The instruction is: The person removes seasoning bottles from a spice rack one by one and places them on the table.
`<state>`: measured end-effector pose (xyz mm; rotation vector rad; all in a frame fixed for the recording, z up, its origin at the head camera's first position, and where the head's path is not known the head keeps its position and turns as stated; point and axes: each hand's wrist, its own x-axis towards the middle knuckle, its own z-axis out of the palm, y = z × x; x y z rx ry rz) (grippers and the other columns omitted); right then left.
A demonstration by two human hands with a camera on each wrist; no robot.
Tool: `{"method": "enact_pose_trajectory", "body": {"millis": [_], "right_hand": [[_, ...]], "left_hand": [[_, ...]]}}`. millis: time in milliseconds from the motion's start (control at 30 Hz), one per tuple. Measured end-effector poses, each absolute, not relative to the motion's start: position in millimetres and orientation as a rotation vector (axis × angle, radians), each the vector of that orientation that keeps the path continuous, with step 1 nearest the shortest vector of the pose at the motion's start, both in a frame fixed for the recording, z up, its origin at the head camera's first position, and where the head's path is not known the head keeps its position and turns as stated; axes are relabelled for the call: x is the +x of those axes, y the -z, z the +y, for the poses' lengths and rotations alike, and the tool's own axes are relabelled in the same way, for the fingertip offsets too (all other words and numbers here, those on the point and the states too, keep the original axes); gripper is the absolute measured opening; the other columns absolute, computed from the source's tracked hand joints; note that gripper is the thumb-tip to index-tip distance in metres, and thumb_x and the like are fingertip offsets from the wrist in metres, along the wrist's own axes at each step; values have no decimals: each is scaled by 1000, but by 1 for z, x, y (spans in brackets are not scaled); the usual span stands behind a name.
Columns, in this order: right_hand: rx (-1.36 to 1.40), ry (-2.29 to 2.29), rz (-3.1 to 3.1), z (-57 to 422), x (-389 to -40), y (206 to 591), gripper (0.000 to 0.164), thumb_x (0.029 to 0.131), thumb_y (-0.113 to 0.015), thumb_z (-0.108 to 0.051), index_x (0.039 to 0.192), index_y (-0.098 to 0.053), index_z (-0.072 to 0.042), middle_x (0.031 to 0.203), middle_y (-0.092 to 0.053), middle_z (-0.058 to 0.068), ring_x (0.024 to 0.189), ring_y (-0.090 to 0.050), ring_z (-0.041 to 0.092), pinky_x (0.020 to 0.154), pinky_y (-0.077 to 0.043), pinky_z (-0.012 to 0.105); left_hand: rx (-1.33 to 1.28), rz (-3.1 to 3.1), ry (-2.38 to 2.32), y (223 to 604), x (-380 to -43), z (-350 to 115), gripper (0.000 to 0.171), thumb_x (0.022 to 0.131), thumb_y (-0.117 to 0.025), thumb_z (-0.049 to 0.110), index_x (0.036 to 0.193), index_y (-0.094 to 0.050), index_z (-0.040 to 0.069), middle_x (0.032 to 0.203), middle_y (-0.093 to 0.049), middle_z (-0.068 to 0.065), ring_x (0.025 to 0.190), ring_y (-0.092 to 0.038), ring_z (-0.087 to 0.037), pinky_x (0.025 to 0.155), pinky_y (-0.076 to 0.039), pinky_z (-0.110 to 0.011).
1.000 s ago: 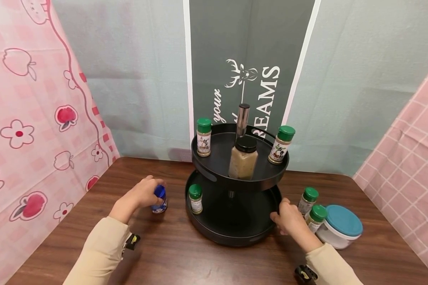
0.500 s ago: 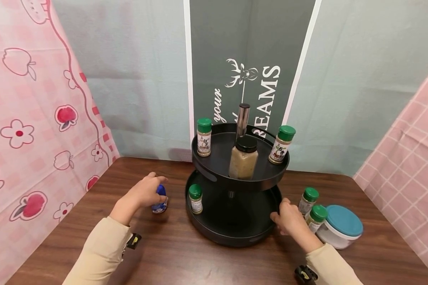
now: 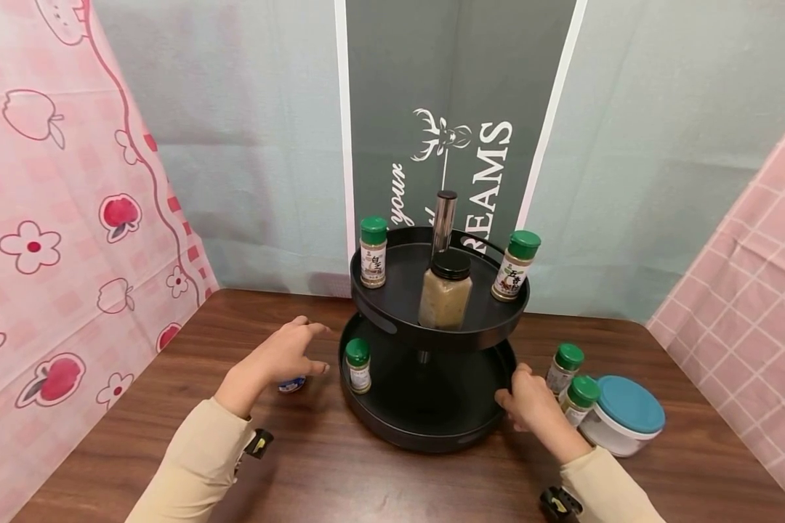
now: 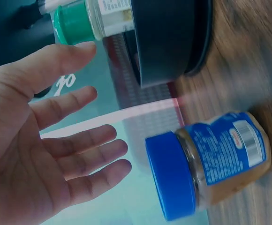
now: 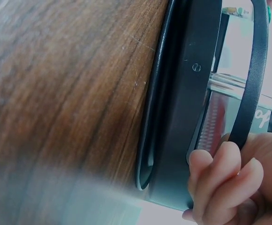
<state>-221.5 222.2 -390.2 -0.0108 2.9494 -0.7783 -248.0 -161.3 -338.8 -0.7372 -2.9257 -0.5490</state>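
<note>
A black two-tier turntable stands mid-table. My right hand grips the rim of its lower tray at the right; curled fingers show there in the right wrist view. My left hand hovers left of the tray, fingers spread and holding nothing. Below and behind it, a jar with a blue lid and brown contents stands on the table, mostly hidden in the head view. Nearest the left fingertips, apart from them, is a green-capped spice bottle on the lower tray's left side.
The upper tray holds two green-capped spice bottles and a black-lidded jar of tan powder. Right of the right hand stand two more green-capped bottles and a tub with a blue lid. Cloth hangs behind.
My left hand has come away from the blue-lidded jar and moved right toward the turntable, its fingers spreading. The jar stays standing. My right hand has kept its place on the tray rim.
</note>
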Motion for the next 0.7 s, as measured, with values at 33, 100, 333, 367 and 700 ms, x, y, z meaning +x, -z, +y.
{"method": "enact_pose_trajectory", "body": {"millis": [33,100,333,367,700], "right_hand": [[-13,776,2950,222,-222,391,65,83,-53,-13,125,-18,24,52,-54,7,40,-51,15,45,-45,32],[-12,777,2951,222,-222,391,65,83,-53,-13,124,-19,24,52,-54,6,40,-51,15,45,-45,32],[-9,778,2962,222,-221,391,64,82,-53,-13,123,-20,23,51,-53,6,39,-50,15,45,-45,31],[-7,779,2962,222,-221,391,64,82,-53,-13,123,-21,23,51,-53,6,39,-50,15,45,-45,31],[-9,774,2963,222,-222,391,63,82,-53,-13,122,-20,23,51,-53,6,39,-50,15,45,-44,31]], "left_hand": [[-749,-2920,553,339,-248,-160,54,69,-74,24,115,-57,2,106,-53,-17,94,-51,-28,83,-46,-46],[-766,-2914,561,340,-247,-157,55,68,-74,24,115,-57,2,107,-53,-17,96,-51,-28,84,-46,-46],[-817,-2868,592,337,-247,-146,54,68,-74,25,115,-58,3,108,-54,-15,97,-51,-26,83,-47,-45],[-831,-2857,596,337,-247,-144,54,68,-75,25,114,-58,4,108,-54,-15,96,-51,-26,83,-47,-44],[-902,-2795,660,338,-251,-127,54,63,-77,23,112,-60,6,105,-54,-14,88,-52,-24,75,-49,-40]]}}
